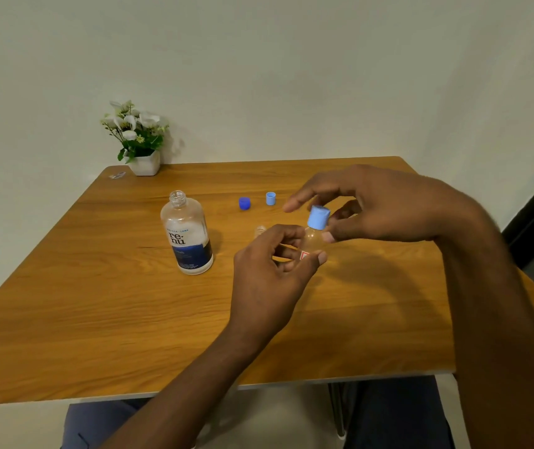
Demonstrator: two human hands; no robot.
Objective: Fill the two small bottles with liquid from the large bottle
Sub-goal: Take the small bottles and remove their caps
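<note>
The large clear bottle [187,234] with a dark blue label stands uncapped at mid-table. My left hand [272,273] grips a small clear bottle [311,243] by its body, held above the table. A light blue cap [318,217] sits on that bottle's neck, and my right hand [375,205] pinches the cap between thumb and fingers. The second small bottle [260,231] stands open behind my left hand, mostly hidden. A dark blue cap [244,203] and another light blue cap [270,198] lie on the table farther back.
The wooden table [129,303] stands against a white wall. A white pot of flowers [139,140] sits at its far left corner, with a small scrap [117,175] beside it. My legs show below the near edge.
</note>
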